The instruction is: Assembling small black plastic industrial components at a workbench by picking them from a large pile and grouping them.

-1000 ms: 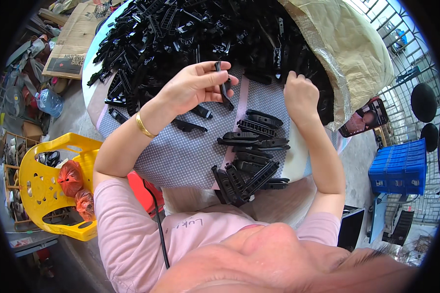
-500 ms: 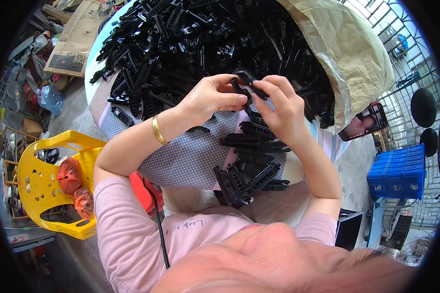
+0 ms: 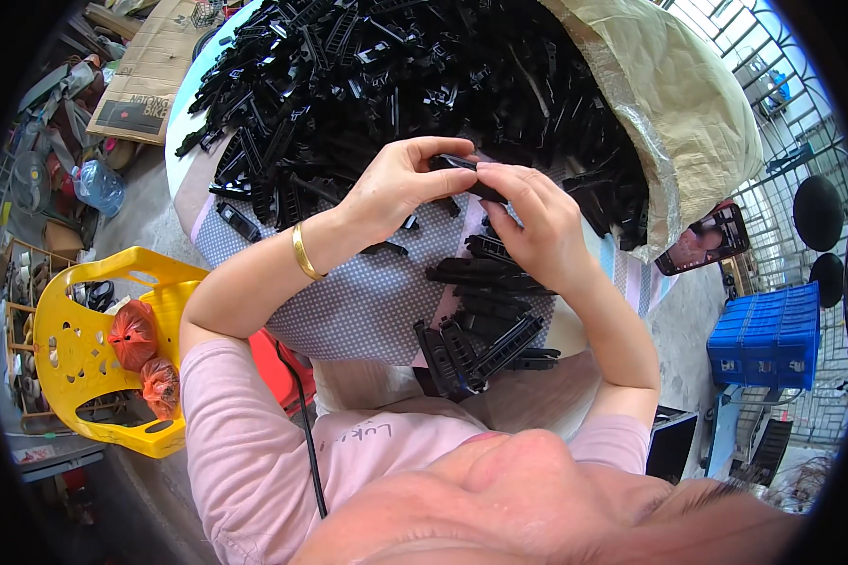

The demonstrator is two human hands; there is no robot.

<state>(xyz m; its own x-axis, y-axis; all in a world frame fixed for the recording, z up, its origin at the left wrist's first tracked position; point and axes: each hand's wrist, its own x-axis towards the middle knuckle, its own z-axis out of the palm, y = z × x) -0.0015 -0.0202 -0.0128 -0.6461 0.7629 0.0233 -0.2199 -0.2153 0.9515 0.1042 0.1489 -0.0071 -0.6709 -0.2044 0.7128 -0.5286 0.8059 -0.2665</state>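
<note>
Both hands pinch one black plastic part (image 3: 462, 174): left hand (image 3: 400, 184) and right hand (image 3: 528, 221) closed on its ends, above the dotted cloth (image 3: 367, 301) on the desk, near the black pile (image 3: 396, 75). Best to keep the ends aligned and press evenly.

Bright daylight, soft shadows, sharp centre, fisheye bend w/ dark rim.
</note>
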